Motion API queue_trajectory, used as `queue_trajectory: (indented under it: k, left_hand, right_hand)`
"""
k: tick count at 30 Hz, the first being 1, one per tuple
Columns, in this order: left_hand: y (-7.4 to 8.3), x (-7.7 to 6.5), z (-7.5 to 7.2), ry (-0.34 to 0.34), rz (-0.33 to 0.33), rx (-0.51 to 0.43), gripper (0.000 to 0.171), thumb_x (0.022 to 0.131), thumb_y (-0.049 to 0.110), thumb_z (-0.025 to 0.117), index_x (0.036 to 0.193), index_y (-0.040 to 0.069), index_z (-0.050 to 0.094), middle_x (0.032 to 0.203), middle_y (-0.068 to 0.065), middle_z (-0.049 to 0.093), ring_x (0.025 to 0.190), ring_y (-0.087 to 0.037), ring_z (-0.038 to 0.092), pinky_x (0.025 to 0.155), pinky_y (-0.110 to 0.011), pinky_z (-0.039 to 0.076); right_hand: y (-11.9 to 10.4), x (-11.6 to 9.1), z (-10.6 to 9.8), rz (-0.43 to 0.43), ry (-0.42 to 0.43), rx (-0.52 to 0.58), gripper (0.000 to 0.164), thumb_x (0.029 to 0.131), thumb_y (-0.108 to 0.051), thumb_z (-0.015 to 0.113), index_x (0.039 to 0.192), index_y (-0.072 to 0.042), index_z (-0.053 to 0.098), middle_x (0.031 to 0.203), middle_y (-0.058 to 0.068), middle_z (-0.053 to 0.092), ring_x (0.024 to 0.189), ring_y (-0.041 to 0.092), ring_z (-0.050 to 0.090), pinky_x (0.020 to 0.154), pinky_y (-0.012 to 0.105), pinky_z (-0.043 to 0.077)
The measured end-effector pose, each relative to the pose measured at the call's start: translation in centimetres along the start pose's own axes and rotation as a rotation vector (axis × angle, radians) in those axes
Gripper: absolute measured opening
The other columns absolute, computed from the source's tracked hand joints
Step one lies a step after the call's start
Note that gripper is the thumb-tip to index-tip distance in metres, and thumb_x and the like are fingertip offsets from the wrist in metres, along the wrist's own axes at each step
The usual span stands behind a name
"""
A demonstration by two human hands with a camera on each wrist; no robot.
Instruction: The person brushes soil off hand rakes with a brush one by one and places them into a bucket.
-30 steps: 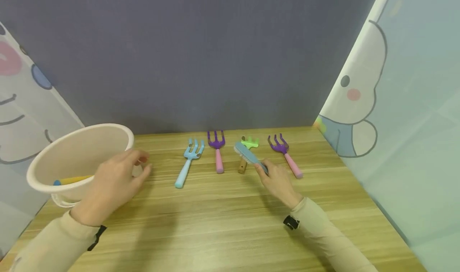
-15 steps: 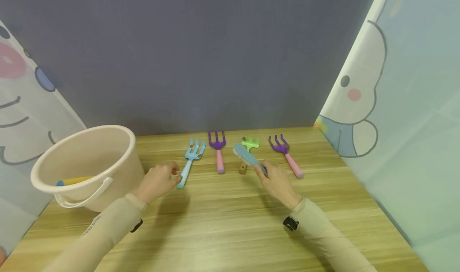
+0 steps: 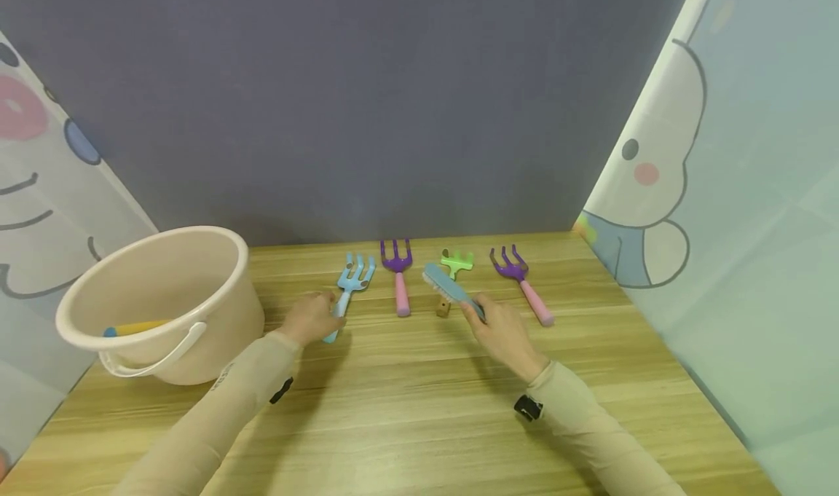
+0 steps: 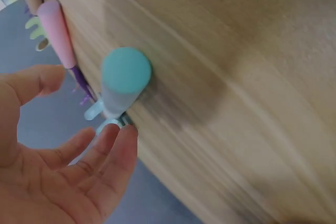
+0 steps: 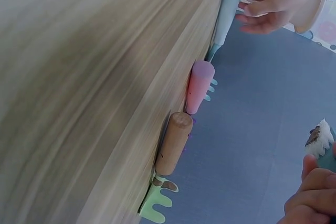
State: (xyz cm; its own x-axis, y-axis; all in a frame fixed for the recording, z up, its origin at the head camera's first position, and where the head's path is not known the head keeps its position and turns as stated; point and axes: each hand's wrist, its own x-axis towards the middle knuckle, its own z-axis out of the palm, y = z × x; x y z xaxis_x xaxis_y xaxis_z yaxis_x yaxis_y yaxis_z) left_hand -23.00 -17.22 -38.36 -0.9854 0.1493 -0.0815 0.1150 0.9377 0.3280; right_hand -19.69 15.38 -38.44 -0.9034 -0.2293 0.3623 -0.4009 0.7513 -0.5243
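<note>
My left hand hovers at the handle of a light blue hand fork on the table. In the left wrist view its fingers are spread and loosely bent around the turquoise-ended handle, apart from it. My right hand grips the handle of a blue brush, bristles facing down and left, held above a green rake with a wooden handle. A brown patch shows on the bristles in the right wrist view. Dark spots mark the blue fork's head and the green rake.
Two purple forks with pink handles lie on the table, one left of the rake and one right. A cream bucket stands at the left, a yellow-and-blue handle inside. A dark grey panel rises behind the table.
My left hand has moved right from beside the bucket to the light blue fork's handle. The brush in my right hand has shifted slightly left and down.
</note>
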Motion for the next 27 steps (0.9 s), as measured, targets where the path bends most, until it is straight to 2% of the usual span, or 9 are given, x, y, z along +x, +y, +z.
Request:
queue_trajectory:
  k: [4,11,15,21,27]
  left_hand:
    - [-0.2,0.9,0.7,-0.008,-0.051,0.018,0.058,0.078,0.030,0.065,0.121,-0.006,0.051,0.111,-0.023,0.060,0.092,-0.033,0.059,0.079,-0.045,0.049]
    - [-0.3,1.8,1.7,-0.055,-0.091,0.001,0.069,0.073,0.037,0.068,0.119,-0.011,0.046,0.108,-0.026,0.055,0.088,-0.034,0.055,0.077,-0.046,0.049]
    - [0.0,2.1,1.8,-0.072,-0.120,0.004,0.061,0.072,0.035,0.069,0.110,-0.009,0.050,0.097,-0.020,0.055,0.079,-0.028,0.053,0.067,-0.039,0.049]
    - [-0.5,2.8,2.5,-0.097,-0.171,-0.047,0.041,0.073,0.029,0.068,0.096,-0.003,0.054,0.076,-0.010,0.058,0.061,-0.021,0.055,0.049,-0.027,0.046]
    - [-0.7,2.9,2.6,-0.081,-0.188,-0.070,0.040,0.074,0.025,0.065,0.100,-0.003,0.054,0.075,-0.010,0.058,0.059,-0.021,0.054,0.047,-0.027,0.045]
  right_hand:
    - [0.1,0.0,0.2,-0.011,0.010,-0.014,0.028,0.095,-0.026,0.050,0.096,-0.001,0.062,0.052,-0.004,0.042,0.040,0.004,0.030,0.035,0.018,0.025]
    - [0.2,-0.1,0.3,0.004,-0.014,-0.006,0.033,0.096,-0.030,0.047,0.100,0.000,0.061,0.052,-0.004,0.041,0.039,0.002,0.028,0.035,0.018,0.024]
    - [0.2,-0.1,0.3,0.000,-0.015,-0.002,0.033,0.096,-0.030,0.046,0.099,-0.001,0.061,0.052,-0.004,0.042,0.039,0.001,0.027,0.034,0.017,0.023]
    - [0.3,0.0,0.4,-0.007,-0.019,0.004,0.028,0.095,-0.027,0.049,0.094,-0.001,0.061,0.051,-0.005,0.041,0.039,0.004,0.029,0.034,0.015,0.022]
    - [0.4,-0.1,0.4,-0.008,-0.024,0.006,0.028,0.095,-0.026,0.049,0.095,-0.001,0.061,0.051,-0.005,0.042,0.038,0.004,0.030,0.033,0.015,0.022]
